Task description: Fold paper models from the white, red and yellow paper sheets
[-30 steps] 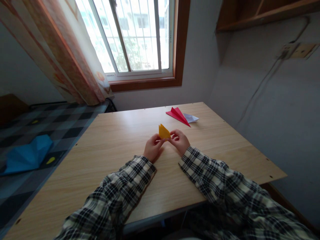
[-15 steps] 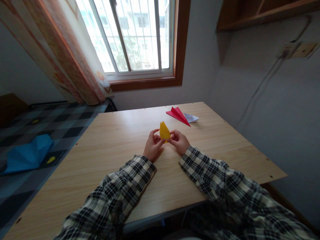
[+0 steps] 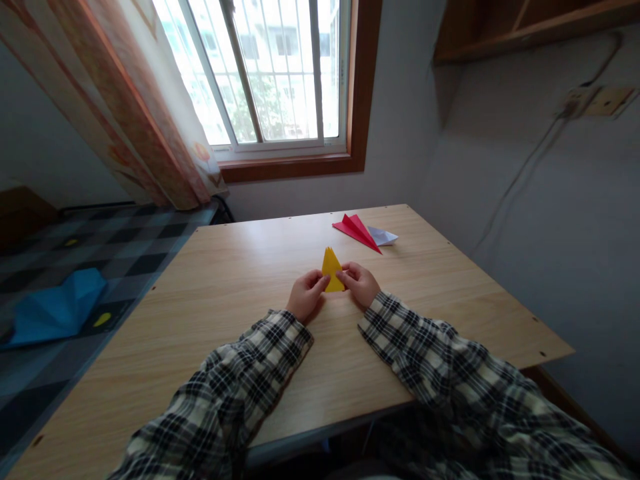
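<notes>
**My yellow paper sits between my two hands**

The yellow folded paper [image 3: 333,270] is right in front of me, near the middle of the table [image 3: 210,313]. It looks like a triangle with its point facing away from me, toward the window [image 3: 270,73]. My left hand [image 3: 306,297] is on its left side and my right hand [image 3: 361,285] is on its right side. My fingertips touch its lower edges from both sides, so the paper is held between them.

The table is light wood, with small dark screw dots near its edges. Farther away on the table lies a red folded paper [image 3: 356,230], and a white folded paper [image 3: 384,235] is just beside it, touching it. Both are well apart from my hands. Behind the table there is a window with a brown frame and a curtain [image 3: 135,113] on the left. On the left, lower down, is a checked blanket [image 3: 75,260] with a blue thing [image 3: 55,310] lying on it. The wall on the right is grey.

My left fingers [image 3: 320,279] are curled in and pinch the left corner of the yellow paper. My right fingers [image 3: 347,272] are curled too and press on the right corner. I have checked sleeves on both arms.
</notes>
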`<state>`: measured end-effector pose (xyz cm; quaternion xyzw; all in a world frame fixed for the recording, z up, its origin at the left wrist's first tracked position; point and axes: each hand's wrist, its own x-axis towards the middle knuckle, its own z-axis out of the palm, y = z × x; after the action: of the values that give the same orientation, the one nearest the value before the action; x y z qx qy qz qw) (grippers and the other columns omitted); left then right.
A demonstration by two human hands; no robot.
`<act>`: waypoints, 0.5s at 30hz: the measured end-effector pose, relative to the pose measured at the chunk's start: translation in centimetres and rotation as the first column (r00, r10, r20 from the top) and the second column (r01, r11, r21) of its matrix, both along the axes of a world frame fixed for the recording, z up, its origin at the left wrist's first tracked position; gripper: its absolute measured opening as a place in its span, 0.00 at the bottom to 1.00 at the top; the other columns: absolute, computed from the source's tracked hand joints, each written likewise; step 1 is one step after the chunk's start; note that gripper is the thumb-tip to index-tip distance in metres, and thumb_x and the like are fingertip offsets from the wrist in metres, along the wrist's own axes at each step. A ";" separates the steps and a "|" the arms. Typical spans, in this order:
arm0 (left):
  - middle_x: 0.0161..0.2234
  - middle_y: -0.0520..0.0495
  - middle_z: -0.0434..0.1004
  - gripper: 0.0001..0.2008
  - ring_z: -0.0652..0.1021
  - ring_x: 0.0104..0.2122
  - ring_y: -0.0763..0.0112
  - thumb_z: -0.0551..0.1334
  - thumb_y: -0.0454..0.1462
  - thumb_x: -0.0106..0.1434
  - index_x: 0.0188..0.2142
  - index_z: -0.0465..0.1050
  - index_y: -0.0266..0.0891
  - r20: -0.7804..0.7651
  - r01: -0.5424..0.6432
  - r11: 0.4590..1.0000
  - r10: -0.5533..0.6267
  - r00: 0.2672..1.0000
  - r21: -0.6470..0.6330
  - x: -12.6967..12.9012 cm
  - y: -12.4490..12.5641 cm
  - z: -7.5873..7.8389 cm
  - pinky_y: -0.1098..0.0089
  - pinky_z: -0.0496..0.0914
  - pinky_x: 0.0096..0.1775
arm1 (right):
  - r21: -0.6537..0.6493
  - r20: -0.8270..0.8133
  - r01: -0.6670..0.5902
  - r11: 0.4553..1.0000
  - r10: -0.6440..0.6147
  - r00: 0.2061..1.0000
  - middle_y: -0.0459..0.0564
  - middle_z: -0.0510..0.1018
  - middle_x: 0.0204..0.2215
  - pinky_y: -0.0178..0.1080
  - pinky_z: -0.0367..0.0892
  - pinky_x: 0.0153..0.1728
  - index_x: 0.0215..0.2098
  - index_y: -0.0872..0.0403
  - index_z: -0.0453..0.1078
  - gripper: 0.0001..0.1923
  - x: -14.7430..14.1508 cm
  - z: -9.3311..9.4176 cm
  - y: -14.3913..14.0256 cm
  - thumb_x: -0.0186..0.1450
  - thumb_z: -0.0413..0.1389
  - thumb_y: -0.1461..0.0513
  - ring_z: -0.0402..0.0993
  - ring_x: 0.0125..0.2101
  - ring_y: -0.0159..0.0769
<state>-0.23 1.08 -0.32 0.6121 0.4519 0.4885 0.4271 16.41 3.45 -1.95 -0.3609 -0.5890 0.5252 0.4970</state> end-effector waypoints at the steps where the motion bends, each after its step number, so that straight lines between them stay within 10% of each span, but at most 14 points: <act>1: 0.25 0.52 0.72 0.16 0.71 0.28 0.70 0.64 0.49 0.58 0.29 0.73 0.38 -0.002 0.006 1.000 -0.006 1.000 -0.004 0.0 0.0 0.1 0.71 0.65 0.31 | 0.001 0.000 0.002 1.000 -0.002 1.000 0.40 0.70 0.20 0.35 0.65 0.27 0.35 0.52 0.69 0.21 0.0 0.0 0.0 0.58 0.60 0.44 0.70 0.24 0.33; 15: 0.36 0.46 0.78 0.22 0.80 0.34 0.66 0.67 0.49 0.58 0.44 0.70 0.37 0.146 0.208 0.973 -0.193 0.970 -0.099 0.4 -0.4 0.1 0.65 0.75 0.39 | 0.098 0.053 0.065 0.993 -0.070 0.996 0.43 0.71 0.25 0.37 0.66 0.29 0.33 0.51 0.67 0.16 -0.1 0.0 -0.2 0.61 0.58 0.47 0.69 0.27 0.34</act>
<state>0.19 0.71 -0.20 0.5949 0.3846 0.4566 0.5382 16.36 3.28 -1.95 -0.3712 -0.6148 0.4687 0.5143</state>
